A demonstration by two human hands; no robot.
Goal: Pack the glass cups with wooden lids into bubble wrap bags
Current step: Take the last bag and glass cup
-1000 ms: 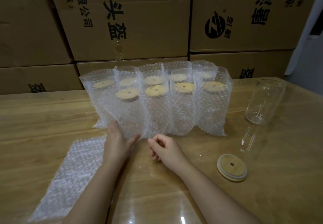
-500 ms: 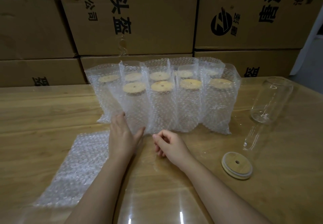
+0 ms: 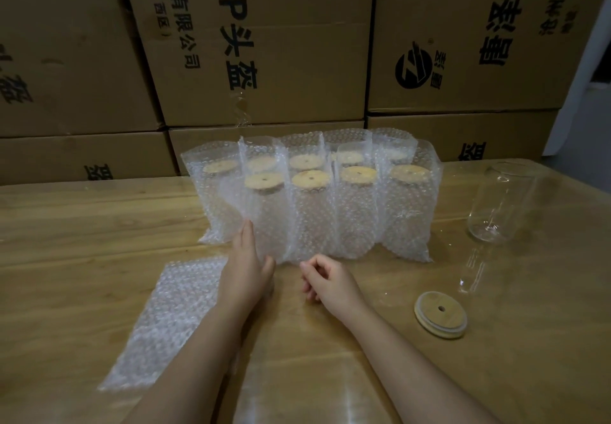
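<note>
Several glass cups with wooden lids stand upright in bubble wrap bags [image 3: 330, 212], in two rows at the middle of the table. My left hand [image 3: 246, 265] lies flat against the front left bag, fingers straight, thumb spread. My right hand [image 3: 325, 279] rests on the table just in front of the bags, fingers loosely curled, holding nothing. A bare glass cup [image 3: 501, 203] stands uncovered at the right. Its loose wooden lid [image 3: 441, 314] lies flat on the table nearer to me. An empty bubble wrap bag [image 3: 168, 321] lies flat at the left, partly under my left forearm.
Stacked cardboard boxes [image 3: 264, 43] with black print form a wall right behind the wooden table [image 3: 66, 241]. A pale wall edge and a gap show at the far right.
The view has tilted upward a little, so everything sits lower in the frame. My left hand stays against the front left bag; my right hand stays curled beside it.
</note>
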